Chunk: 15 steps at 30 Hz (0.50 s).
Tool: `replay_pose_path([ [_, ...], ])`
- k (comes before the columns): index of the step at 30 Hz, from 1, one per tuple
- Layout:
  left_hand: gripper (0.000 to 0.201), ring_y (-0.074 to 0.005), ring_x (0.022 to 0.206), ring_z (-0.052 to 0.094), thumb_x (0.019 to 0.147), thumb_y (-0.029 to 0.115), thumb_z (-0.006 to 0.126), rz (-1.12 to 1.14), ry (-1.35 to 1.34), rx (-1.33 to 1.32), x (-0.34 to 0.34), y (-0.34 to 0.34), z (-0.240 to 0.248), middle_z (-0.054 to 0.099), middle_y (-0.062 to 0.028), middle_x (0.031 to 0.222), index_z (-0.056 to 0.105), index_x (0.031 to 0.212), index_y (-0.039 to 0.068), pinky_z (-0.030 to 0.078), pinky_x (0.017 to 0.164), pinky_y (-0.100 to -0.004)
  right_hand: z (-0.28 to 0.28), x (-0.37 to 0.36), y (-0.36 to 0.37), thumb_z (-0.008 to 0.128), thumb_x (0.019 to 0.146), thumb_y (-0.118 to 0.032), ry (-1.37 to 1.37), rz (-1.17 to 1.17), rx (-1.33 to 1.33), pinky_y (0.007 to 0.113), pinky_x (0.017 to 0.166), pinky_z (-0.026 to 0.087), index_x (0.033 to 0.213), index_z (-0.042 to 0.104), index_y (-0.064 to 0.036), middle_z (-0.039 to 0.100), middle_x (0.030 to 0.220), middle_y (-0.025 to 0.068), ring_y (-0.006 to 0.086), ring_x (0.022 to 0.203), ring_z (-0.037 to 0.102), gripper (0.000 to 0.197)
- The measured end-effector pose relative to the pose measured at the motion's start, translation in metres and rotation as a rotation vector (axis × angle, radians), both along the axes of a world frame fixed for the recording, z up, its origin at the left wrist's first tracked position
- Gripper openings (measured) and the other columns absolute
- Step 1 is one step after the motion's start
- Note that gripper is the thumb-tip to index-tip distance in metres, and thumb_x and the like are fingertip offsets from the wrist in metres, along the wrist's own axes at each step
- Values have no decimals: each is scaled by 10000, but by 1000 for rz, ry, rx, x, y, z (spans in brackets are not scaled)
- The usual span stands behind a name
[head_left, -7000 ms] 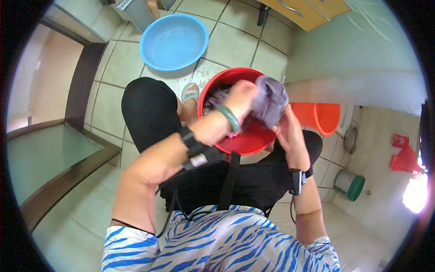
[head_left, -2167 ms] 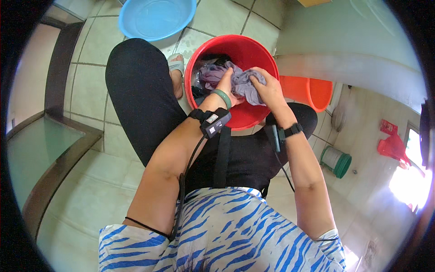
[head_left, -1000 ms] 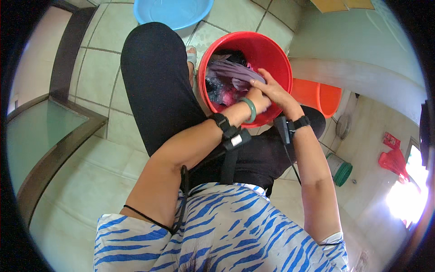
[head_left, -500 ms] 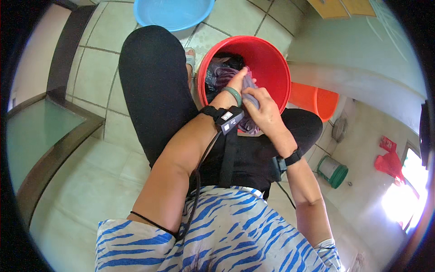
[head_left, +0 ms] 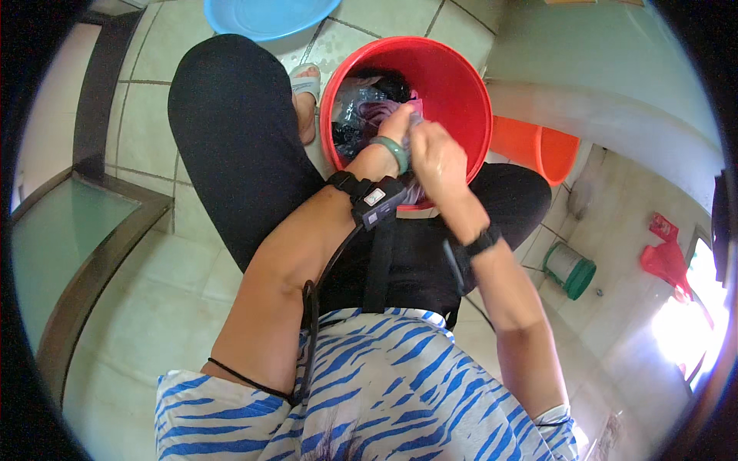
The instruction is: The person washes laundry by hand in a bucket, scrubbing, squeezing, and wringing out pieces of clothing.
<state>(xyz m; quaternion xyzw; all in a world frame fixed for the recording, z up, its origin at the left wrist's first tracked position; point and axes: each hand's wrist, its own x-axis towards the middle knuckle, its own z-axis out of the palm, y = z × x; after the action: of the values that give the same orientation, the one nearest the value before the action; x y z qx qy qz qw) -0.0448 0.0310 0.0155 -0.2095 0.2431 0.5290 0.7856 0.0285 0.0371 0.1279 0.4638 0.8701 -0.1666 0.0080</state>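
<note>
A large red bucket (head_left: pixel 453 84) stands between my knees, with wet dark and purple clothes in it. Over its near half, both of my hands grip a purplish-grey cloth (head_left: pixel 416 121). My left hand (head_left: pixel 393 129), with a green bangle at the wrist, is closed around the cloth's left side. Fingers curled, my right hand (head_left: pixel 438 160) is pressed on the same cloth from the right and is slightly blurred. Purple fabric (head_left: pixel 375 113) bunches beside my left hand, and another end of it hangs below my wrists near the bucket's near rim.
A blue basin (head_left: pixel 273 19) sits on the tiled floor at the far left. Right of the bucket lies an orange bucket (head_left: pixel 538 150) by a pale wall. A green-and-white pail (head_left: pixel 569 270) and a red plastic bag (head_left: pixel 665 265) are farther right.
My right hand has shifted along the cloth and is closer to my left hand. The view has moved slightly, so the bucket and basin appear higher and further left.
</note>
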Motion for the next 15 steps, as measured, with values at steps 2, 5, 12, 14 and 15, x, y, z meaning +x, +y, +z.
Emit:
replay_pose_path([
  [2,247,-203,682,566,858,330,480,43,187,-196,14,5,26,602,-53,754,561,786,107,464,646,-371,-18,9,30,337,894,-325,-111,-254,-68,469,657,472,857,563,-67,598,847,180,378,750,587,345],
  [5,224,-201,630,555,840,310,484,-19,326,-239,13,9,19,589,-45,701,559,746,121,459,625,-356,-30,8,35,288,906,-362,-151,-342,-158,491,743,442,895,553,-52,589,923,220,398,848,572,408],
  [12,247,-201,633,556,829,316,499,-73,206,-130,11,2,2,594,-72,710,570,770,87,450,593,-338,7,5,-10,343,894,-257,33,-74,-33,441,627,470,842,508,-68,560,757,198,368,733,574,256],
  [14,237,-182,655,560,831,288,501,-64,491,-158,27,0,8,592,-66,741,569,786,66,455,607,-328,-24,29,11,337,903,-280,-39,-101,28,467,657,460,869,518,-61,572,763,207,395,743,571,286],
  [15,230,-176,659,561,832,276,500,-87,528,-161,30,2,14,589,-59,745,565,784,60,456,607,-329,-20,27,21,323,917,-299,-76,-343,-207,494,729,433,877,531,-38,578,847,235,420,802,561,336],
])
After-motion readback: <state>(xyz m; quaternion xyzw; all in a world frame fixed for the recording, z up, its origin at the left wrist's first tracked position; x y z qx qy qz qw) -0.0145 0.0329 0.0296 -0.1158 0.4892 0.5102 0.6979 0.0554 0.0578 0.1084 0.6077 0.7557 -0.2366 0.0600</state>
